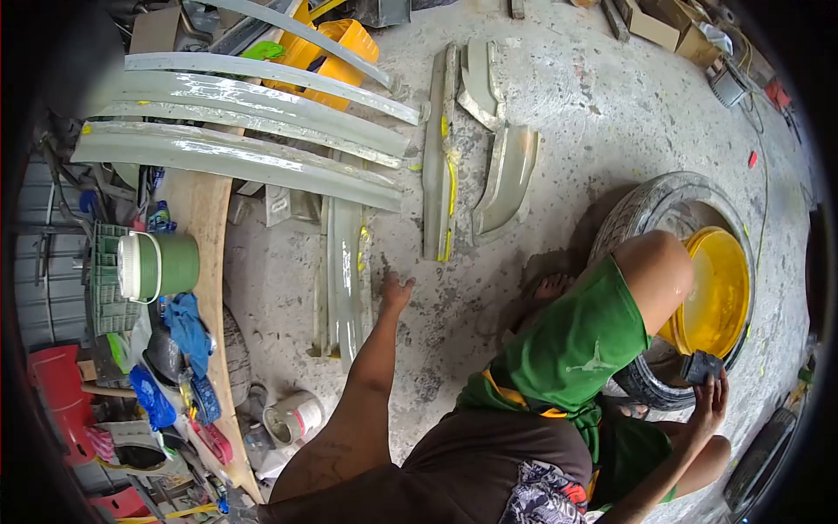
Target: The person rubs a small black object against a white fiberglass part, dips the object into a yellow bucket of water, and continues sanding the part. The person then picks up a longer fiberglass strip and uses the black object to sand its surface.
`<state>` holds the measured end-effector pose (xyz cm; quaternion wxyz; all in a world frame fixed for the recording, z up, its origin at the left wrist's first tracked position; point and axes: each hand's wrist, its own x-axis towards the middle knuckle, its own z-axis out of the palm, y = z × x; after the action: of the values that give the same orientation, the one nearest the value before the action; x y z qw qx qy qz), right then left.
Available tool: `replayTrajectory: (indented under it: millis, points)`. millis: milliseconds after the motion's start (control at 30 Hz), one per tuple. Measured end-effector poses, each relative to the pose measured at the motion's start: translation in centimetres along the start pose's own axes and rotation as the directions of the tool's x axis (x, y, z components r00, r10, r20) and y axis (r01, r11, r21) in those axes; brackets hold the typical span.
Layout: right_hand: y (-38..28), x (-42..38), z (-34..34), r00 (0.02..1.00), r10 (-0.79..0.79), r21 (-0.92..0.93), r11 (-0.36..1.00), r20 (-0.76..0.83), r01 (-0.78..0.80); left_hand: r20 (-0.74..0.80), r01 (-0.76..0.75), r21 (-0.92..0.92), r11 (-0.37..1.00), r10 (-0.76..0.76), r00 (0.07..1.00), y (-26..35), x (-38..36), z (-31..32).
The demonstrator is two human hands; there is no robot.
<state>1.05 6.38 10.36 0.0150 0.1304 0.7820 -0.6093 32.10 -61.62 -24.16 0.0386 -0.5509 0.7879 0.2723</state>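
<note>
My left hand (397, 293) reaches out over the concrete floor with its fingers apart and holds nothing. Close beside it lies a long grey panel (346, 279) with yellow marks along one edge. At the lower right my right hand (711, 397) grips a small dark block (701, 368), whose exact kind I cannot make out. That block is at the rim of a yellow bucket (729, 293), which sits tilted inside a tire (624, 223). Cloudy liquid seems to be in the bucket.
Several curved grey panels (236, 157) extend from the upper left. More grey pieces (506, 179) lie on the floor ahead. A wooden bench (205, 218) at left carries a green jug (179, 264) and cloths. A white tub (297, 415) stands beside it.
</note>
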Motion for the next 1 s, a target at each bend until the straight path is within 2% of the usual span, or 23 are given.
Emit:
replayTrajectory:
  millis: [33,67,133,167,233,267,333,367,400,433,467,500,567,667,767,833,900,1000]
  points:
    - [-0.1,1.2,-1.7,1.0,-0.015,-0.024,1.0,-0.001,0.015,-0.124,-0.068,-0.009,0.998,0.067,0.99,-0.3,0.6,1.8]
    - [-0.7,1.9,-2.6,0.996,-0.085,-0.019,0.996,0.036,0.086,-0.121,-0.074,-0.024,0.997,0.071,0.99,1.5,0.7,1.7]
    - [-2.9,3.2,-4.9,0.99,-0.117,-0.122,0.984,0.083,0.127,0.083,-0.012,-0.235,0.972,0.032,0.996,4.9,1.2,0.9]
    - [-3.8,3.9,-5.7,0.989,-0.113,-0.168,0.978,0.092,0.127,0.083,-0.016,-0.245,0.969,0.038,0.996,5.8,2.2,1.4]
    - [-4.8,5.2,-6.6,0.99,-0.122,-0.214,0.967,0.073,0.135,0.133,-0.072,-0.416,0.907,0.139,0.981,8.0,3.7,2.5]
    - [-5.0,5.7,-6.7,0.991,-0.12,-0.219,0.967,0.064,0.132,0.135,-0.078,-0.423,0.903,0.147,0.98,9.7,3.9,2.1]
    - [-4.1,6.3,-6.5,0.988,-0.121,-0.17,0.976,0.092,0.135,0.077,-0.151,-0.204,0.967,0.169,0.983,12.9,3.8,1.4]
    - [-1.6,7.0,-6.5,0.986,-0.135,-0.125,0.981,0.101,0.147,0.076,-0.154,-0.212,0.965,0.174,0.982,13.6,4.2,1.7]
    - [0.0,6.9,-5.8,0.989,-0.134,-0.129,0.982,0.057,0.14,0.055,-0.112,-0.14,0.984,0.121,0.991,13.8,4.7,2.2]
    - [1.3,7.2,-5.5,0.992,-0.066,-0.06,0.995,0.107,0.073,0.031,-0.065,-0.064,0.996,0.067,0.997,13.9,4.8,2.4]
    - [0.3,6.5,-4.3,0.993,-0.079,-0.122,0.988,0.089,0.09,0.031,-0.065,-0.063,0.996,0.067,0.997,14.0,4.9,1.9]
    - [-0.7,5.6,-3.0,0.993,-0.092,-0.185,0.977,0.07,0.104,0.048,-0.057,-0.14,0.989,0.064,0.997,13.8,5.0,1.3]
    - [-1.9,5.1,-1.9,0.992,-0.106,-0.184,0.976,0.063,0.116,0.067,-0.048,-0.215,0.975,0.064,0.996,14.1,4.7,1.3]
    - [-1.2,5.6,-2.2,0.989,-0.112,-0.176,0.976,0.095,0.128,-0.152,-0.123,-0.133,0.983,0.102,0.983,13.8,3.2,2.0]
    - [0.0,6.5,-2.9,0.989,-0.08,-0.155,0.983,0.128,0.099,-0.301,-0.294,-0.051,0.955,0.266,0.916,12.6,1.4,2.1]
    - [0.9,7.4,-4.2,0.989,-0.063,-0.139,0.987,0.135,0.082,-0.306,-0.281,-0.116,0.953,0.235,0.923,10.7,0.2,0.3]
    - [1.5,8.1,-5.1,0.989,-0.06,-0.143,0.987,0.137,0.079,-0.451,-0.271,-0.09,0.958,0.203,0.869,7.0,-0.4,-2.4]
    - [1.4,8.3,-5.0,0.986,-0.066,-0.168,0.981,0.154,0.092,-0.551,-0.206,-0.011,0.978,0.166,0.818,-0.2,-0.4,-5.6]
